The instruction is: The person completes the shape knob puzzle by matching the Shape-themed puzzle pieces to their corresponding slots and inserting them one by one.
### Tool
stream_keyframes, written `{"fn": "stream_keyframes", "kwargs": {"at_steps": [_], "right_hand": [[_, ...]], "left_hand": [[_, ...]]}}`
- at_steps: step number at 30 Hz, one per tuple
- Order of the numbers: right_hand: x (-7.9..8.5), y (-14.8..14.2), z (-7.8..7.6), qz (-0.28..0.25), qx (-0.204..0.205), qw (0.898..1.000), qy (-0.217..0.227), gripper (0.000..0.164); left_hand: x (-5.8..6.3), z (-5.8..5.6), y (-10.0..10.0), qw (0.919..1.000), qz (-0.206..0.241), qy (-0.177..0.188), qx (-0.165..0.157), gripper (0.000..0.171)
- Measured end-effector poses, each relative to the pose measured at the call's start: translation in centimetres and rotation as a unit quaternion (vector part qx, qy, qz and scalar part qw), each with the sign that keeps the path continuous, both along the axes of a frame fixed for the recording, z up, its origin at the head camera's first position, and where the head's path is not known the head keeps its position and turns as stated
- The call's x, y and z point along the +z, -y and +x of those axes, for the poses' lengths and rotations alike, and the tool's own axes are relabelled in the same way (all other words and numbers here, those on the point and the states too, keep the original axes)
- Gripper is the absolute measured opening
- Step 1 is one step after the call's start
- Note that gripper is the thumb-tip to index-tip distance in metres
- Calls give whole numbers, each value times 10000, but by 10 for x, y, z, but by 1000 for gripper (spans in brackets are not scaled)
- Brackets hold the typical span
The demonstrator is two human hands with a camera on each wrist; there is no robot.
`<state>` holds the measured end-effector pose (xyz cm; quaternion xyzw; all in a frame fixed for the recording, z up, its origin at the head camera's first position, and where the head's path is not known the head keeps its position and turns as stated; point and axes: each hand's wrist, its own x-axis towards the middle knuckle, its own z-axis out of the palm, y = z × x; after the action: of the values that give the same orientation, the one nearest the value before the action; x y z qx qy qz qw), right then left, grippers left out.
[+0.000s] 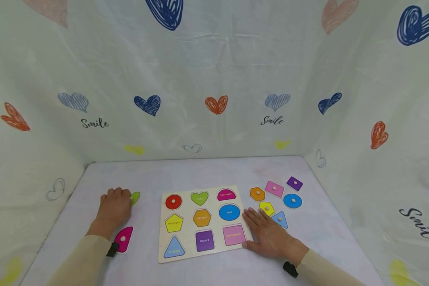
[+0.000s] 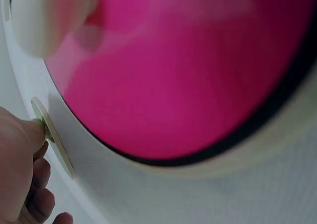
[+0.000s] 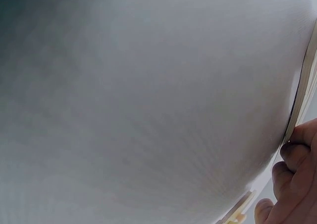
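At the left of the head view, my left hand point(image 1: 114, 209) pinches the knob of a green puzzle piece point(image 1: 135, 198), mostly covered by the fingers. The left wrist view shows that piece point(image 2: 58, 147) edge-on, thumb at its knob. Beside the left wrist lies a pink half-round piece point(image 1: 123, 239), which fills much of the left wrist view. My right hand point(image 1: 269, 234) lies flat with extended fingers, touching the right edge of the wooden shape board point(image 1: 188, 194). A red circle piece point(image 1: 173, 201) with a knob sits in the board's upper left spot.
Right of the board lie an orange hexagon point(image 1: 256, 194), a pink rectangle point(image 1: 274, 189), a purple square point(image 1: 294, 183), a blue oval point(image 1: 292, 201), a yellow pentagon point(image 1: 267, 208) and a blue triangle point(image 1: 281, 220). A heart-printed cloth point(image 1: 214, 131) surrounds the table's back and sides.
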<state>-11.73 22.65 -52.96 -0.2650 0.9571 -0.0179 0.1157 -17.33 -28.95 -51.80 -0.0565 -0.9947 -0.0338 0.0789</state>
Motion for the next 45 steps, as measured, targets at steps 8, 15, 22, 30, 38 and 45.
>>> {"fn": "stream_keyframes", "kwargs": {"at_steps": [8, 15, 22, 30, 38, 45], "right_hand": [[-1, 1, 1, -52, -41, 10000, 59, 98], [-2, 0, 2, -73, -49, 9999, 94, 98], [0, -1, 2, -54, -33, 10000, 44, 98], [1, -1, 2, -18, -14, 10000, 7, 98], [0, -2, 2, 25, 36, 10000, -45, 99], [1, -2, 2, 16, 99, 9999, -118, 97]], "left_hand": [[0, 1, -2, 10000, 8, -40, 53, 23], [3, -1, -11, 9999, -102, -138, 17, 27], [15, -2, -28, 9996, -26, -220, -181, 24], [24, -4, -57, 9998, -154, -117, -67, 30], [27, -5, -81, 9994, -160, -275, -170, 32], [27, -5, -100, 9974, -340, -465, -424, 36]]}}
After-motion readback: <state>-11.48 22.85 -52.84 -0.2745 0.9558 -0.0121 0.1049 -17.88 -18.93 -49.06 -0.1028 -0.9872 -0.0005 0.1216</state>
